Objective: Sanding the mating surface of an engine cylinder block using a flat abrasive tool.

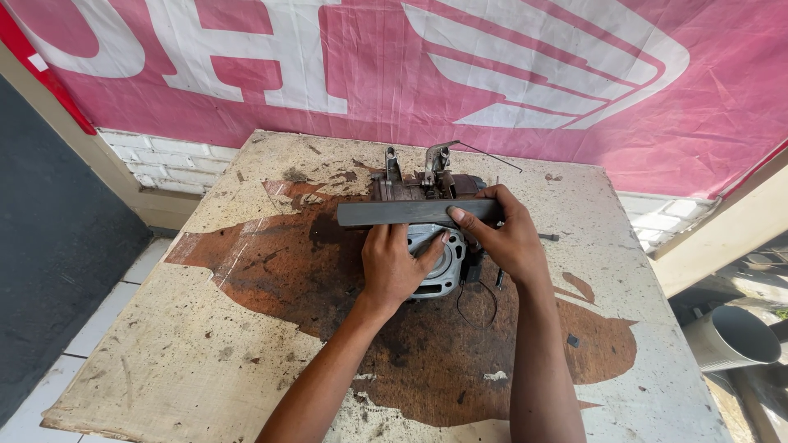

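Observation:
A grey metal engine cylinder block [443, 267] with a round bore sits at the middle of a worn wooden table [246, 328], against a rusty brown engine part [410, 187] with two upright levers. A long dark flat bar [386, 213] lies across the top of the block. My left hand [394, 262] rests on the block just under the bar, its fingers touching the bar's lower edge. My right hand [505, 234] grips the bar's right end, thumb laid along it.
A thin wire [492, 157] sticks out behind the engine part, and a small bolt [548, 237] lies right of my hand. A pink and white banner [492, 74] hangs on the brick wall behind. A grey pipe [730, 336] lies at the lower right, beyond the table edge.

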